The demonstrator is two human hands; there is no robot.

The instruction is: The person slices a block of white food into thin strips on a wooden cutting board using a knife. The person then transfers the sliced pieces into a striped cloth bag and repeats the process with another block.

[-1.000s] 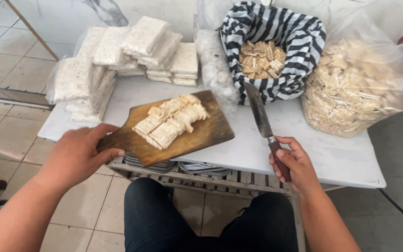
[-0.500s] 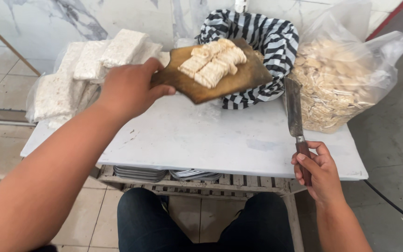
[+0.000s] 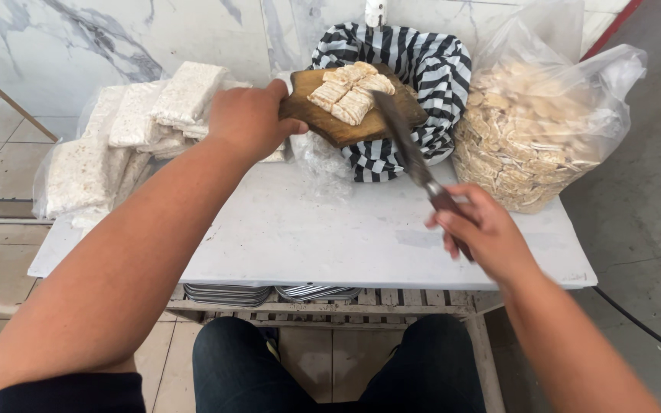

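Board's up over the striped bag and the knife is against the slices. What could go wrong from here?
1. The brown wooden cutting board is held by one edge in the left hand, tilted over the black-and-white striped cloth bag; the pale cut slices could slide off unevenly and miss the opening.
2. The long steel knife in the right hand sweeps towards the left hand's side; a slip might reach those fingers.
3. The full clear plastic bag of pieces stands close by; an elbow could tip it.

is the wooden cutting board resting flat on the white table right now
No, the left hand holds the wooden cutting board up over the striped bag, above the white table.
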